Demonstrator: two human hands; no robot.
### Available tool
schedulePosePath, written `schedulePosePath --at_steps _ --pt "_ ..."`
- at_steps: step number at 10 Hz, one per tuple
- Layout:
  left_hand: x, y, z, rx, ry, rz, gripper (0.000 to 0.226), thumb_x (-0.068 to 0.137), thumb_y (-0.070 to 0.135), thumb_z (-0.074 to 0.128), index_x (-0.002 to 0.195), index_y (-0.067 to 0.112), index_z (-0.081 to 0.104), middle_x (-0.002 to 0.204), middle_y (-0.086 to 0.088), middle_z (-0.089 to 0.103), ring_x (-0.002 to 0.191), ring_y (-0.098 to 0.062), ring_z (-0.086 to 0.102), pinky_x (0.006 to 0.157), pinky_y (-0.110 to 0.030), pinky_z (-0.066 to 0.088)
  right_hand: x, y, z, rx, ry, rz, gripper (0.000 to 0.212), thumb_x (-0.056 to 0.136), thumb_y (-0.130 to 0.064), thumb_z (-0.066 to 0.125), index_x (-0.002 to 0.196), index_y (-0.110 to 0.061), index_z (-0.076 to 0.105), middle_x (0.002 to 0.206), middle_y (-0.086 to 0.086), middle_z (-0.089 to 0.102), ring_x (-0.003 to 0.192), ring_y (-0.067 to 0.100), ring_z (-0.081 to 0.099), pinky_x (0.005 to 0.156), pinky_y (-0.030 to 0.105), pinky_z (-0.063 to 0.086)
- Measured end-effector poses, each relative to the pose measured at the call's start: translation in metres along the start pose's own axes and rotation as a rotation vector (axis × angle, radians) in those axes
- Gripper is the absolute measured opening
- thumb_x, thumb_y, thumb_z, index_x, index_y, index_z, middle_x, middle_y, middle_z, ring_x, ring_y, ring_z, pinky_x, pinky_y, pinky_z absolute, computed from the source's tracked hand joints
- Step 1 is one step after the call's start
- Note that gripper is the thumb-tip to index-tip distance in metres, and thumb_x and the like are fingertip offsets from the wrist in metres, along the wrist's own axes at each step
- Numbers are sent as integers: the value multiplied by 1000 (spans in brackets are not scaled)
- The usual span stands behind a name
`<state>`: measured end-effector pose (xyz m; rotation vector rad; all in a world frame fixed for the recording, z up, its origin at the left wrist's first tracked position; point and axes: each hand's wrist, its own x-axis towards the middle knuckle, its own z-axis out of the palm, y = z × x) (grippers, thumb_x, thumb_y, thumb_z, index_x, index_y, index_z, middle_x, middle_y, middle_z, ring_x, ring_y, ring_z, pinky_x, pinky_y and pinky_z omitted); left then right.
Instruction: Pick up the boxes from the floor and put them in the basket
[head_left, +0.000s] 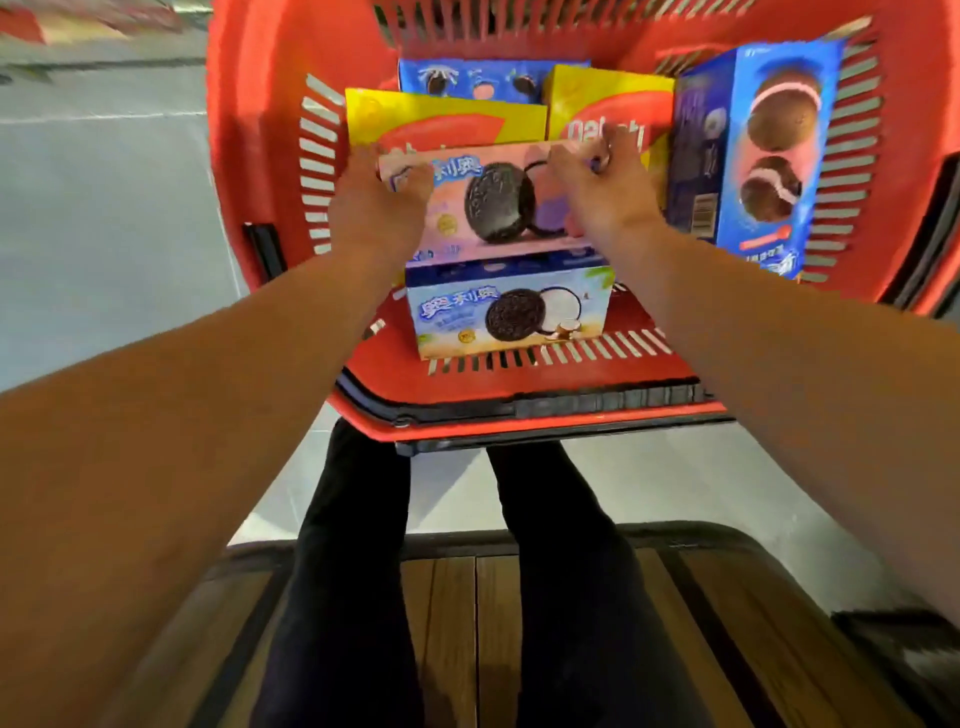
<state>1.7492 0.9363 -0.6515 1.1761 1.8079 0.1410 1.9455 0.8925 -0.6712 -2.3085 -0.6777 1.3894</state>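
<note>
In the head view, a red plastic basket (524, 374) with slotted walls is seen on a grey floor (104, 208), filling the upper half from 11 to 2 o'clock. A pink cookie box (498, 200) is held at its two ends just inside the basket: the left hand (382, 200) is closed around its left end, and the right hand (597, 187) is closed over its top right corner, fingers curled across the upper edge. Directly below it, toward 6 o'clock, a light-blue cookie box (506, 312) is stood against the near wall, its top touching or nearly touching the pink box. Behind the pink box, at 12 o'clock, two yellow boxes (447, 122) are set upright side by side, and a blue box (467, 78) is partly hidden behind them. At 2 o'clock, a tall blue box (763, 156) is leaned upright against the right wall. Below the basket, at 6 o'clock, black-trousered legs (353, 571) and a wooden slatted seat (452, 623) are seen.
</note>
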Motion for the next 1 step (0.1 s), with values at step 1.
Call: schedulePosePath --at_steps 1 --pt "-7 9 -10 52 -66 -26 58 86 53 54 124 10 55 123 -9 62 115 -27 56 92 -34 43 -14 1 -2 -87 25 -13 92 82 -55 62 153 -11 23 149 12 41 135 26 42 105 27 35"
